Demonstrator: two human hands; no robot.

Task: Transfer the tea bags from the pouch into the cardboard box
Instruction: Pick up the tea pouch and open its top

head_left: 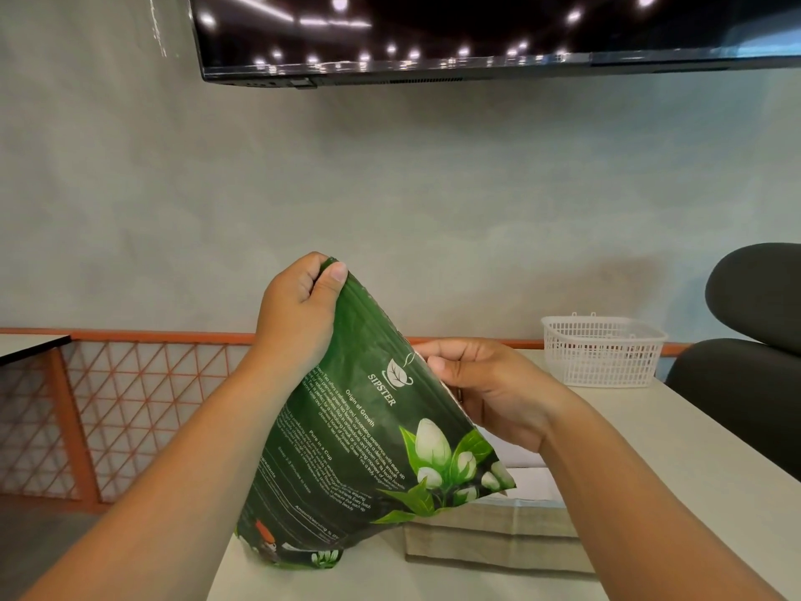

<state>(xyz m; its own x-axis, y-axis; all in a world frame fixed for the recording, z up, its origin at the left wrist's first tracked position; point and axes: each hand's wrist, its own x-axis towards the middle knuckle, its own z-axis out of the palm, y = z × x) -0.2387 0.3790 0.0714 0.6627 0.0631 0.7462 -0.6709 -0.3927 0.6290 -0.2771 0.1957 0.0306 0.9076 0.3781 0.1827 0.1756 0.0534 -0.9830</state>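
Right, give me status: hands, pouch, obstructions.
Left hand pinches pouch top corner; right hand grips its side edge. Pouch tilted, base beside cardboard box. No tea bags visible. Nothing blocking box.

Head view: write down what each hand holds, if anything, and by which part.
Both hold the green pouch: the left hand pinches its uppermost corner, and the right hand grips its right-facing edge, partway down.

pouch propped at table's left edge | cardboard box set just right, partly behind it | basket parked farther back on table | chair tucked at right
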